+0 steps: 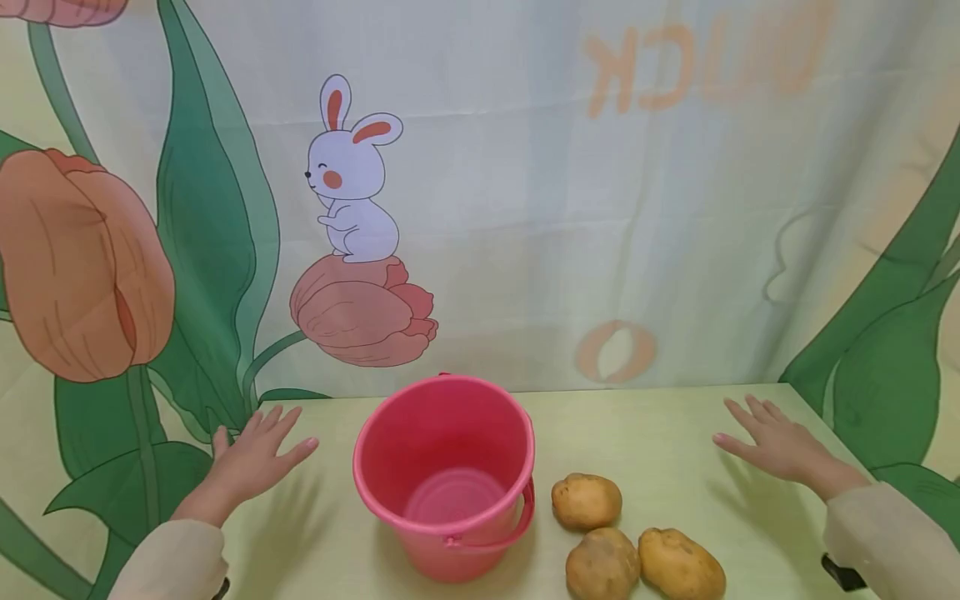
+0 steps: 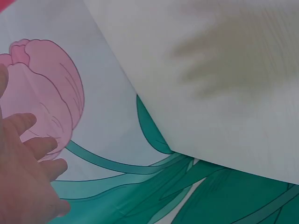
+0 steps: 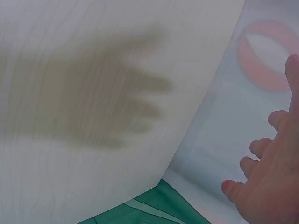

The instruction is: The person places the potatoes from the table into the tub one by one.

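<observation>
A pink plastic bucket [image 1: 446, 471] stands upright and empty at the middle of a pale table [image 1: 660, 442], its handle hanging down at the front. Three brown potatoes lie to its right: one [image 1: 587, 501] nearest the bucket, one [image 1: 602, 565] in front of it, one [image 1: 681, 564] further right. My left hand [image 1: 258, 454] hovers flat with spread fingers over the table's left part, holding nothing. My right hand [image 1: 772, 442] hovers the same way over the right part, empty. Each wrist view shows spread fingers [image 2: 28, 172] [image 3: 266, 177] and a hand shadow on the table.
A printed cloth backdrop [image 1: 525, 183] with a rabbit, tulips and green leaves hangs right behind the table. The table's far left corner [image 2: 173, 149] and far right corner [image 1: 783, 385] are near my hands.
</observation>
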Motion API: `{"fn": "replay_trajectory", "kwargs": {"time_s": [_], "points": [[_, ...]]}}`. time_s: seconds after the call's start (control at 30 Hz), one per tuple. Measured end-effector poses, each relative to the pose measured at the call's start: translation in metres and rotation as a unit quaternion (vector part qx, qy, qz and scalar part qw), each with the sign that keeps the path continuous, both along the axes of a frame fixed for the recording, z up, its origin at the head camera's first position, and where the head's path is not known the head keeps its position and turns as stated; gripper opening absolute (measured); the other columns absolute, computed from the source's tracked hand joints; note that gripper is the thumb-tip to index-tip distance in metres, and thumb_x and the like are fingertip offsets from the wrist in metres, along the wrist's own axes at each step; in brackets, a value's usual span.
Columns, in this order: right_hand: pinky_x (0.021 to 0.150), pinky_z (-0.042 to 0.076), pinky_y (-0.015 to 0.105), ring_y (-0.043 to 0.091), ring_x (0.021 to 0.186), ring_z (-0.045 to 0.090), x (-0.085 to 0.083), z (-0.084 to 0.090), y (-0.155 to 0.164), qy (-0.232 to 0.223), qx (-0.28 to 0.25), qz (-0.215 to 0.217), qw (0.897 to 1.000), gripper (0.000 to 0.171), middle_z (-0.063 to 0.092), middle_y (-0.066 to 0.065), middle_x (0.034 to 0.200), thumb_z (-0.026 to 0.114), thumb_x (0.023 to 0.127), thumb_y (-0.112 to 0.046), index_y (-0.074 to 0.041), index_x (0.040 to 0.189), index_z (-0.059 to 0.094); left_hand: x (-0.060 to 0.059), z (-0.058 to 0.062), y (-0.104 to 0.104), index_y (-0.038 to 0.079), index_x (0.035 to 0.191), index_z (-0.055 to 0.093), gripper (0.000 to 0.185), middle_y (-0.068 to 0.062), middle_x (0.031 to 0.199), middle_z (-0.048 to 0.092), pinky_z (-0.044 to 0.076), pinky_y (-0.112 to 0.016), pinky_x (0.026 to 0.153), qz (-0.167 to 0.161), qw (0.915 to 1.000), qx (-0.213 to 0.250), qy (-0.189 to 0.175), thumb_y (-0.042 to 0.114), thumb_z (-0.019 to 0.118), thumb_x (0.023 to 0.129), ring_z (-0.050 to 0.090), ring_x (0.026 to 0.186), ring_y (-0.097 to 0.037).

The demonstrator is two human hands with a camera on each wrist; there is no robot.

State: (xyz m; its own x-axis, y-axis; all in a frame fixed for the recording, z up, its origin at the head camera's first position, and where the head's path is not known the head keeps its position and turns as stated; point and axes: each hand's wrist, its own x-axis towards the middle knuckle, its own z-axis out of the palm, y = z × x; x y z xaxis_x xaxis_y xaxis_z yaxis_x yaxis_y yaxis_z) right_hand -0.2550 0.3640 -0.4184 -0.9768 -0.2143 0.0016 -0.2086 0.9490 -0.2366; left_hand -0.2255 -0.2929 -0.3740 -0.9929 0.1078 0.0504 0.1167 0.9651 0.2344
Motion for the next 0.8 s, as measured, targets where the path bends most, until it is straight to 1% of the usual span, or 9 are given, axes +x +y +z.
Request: {"fn": "replay_trajectory", "kwargs": {"time_s": [0.3, 0.47, 0.6, 0.7, 0.8], "points": [[0.085, 0.022, 0.07, 0.057, 0.12, 0.019, 0.003, 0.005, -0.013, -0.008, -0.025, 0.016, 1.0, 0.074, 0.017, 0.038, 0.135, 0.046, 0.087, -0.049, 0.003, 0.135, 0.027, 0.004, 0.005, 0.013, 0.009, 0.136, 0.032, 0.071, -0.025, 0.138, 0.03, 0.0, -0.071, 0.09, -0.02, 0.9995, 0.004, 0.024, 0.058, 0.04, 0.085, 0.021, 0.125, -0.048], [0.086, 0.021, 0.07, 0.058, 0.119, 0.018, 0.004, 0.007, -0.018, -0.015, -0.041, 0.026, 0.999, 0.073, 0.016, 0.038, 0.135, 0.047, 0.087, -0.047, 0.004, 0.135, 0.026, 0.007, 0.008, 0.016, 0.009, 0.135, 0.033, 0.068, -0.023, 0.137, 0.032, 0.003, -0.07, 0.09, -0.033, 0.9985, 0.015, 0.041, 0.055, 0.042, 0.086, 0.025, 0.124, -0.046], [0.086, 0.021, 0.069, 0.058, 0.119, 0.018, 0.004, 0.008, -0.021, -0.016, -0.048, 0.031, 0.998, 0.073, 0.016, 0.038, 0.135, 0.048, 0.087, -0.046, 0.004, 0.135, 0.026, 0.009, 0.009, 0.019, 0.01, 0.134, 0.035, 0.066, -0.021, 0.137, 0.033, 0.007, -0.069, 0.092, -0.05, 0.9966, 0.032, 0.058, 0.053, 0.044, 0.086, 0.027, 0.125, -0.042], [0.087, 0.021, 0.069, 0.057, 0.12, 0.018, 0.005, 0.009, -0.024, -0.017, -0.051, 0.033, 0.998, 0.074, 0.016, 0.038, 0.136, 0.047, 0.087, -0.047, 0.004, 0.135, 0.025, 0.011, 0.011, 0.023, 0.01, 0.134, 0.036, 0.064, -0.019, 0.137, 0.035, 0.01, -0.067, 0.094, -0.064, 0.995, 0.041, 0.065, 0.052, 0.045, 0.086, 0.028, 0.126, -0.038], [0.087, 0.019, 0.07, 0.057, 0.121, 0.016, 0.005, 0.009, -0.026, -0.024, -0.054, 0.034, 0.998, 0.075, 0.015, 0.037, 0.137, 0.047, 0.087, -0.048, 0.003, 0.136, 0.024, 0.014, 0.013, 0.027, 0.01, 0.133, 0.037, 0.064, -0.018, 0.136, 0.036, 0.014, -0.066, 0.095, -0.074, 0.9941, 0.04, 0.068, 0.052, 0.046, 0.085, 0.03, 0.126, -0.037]]}}
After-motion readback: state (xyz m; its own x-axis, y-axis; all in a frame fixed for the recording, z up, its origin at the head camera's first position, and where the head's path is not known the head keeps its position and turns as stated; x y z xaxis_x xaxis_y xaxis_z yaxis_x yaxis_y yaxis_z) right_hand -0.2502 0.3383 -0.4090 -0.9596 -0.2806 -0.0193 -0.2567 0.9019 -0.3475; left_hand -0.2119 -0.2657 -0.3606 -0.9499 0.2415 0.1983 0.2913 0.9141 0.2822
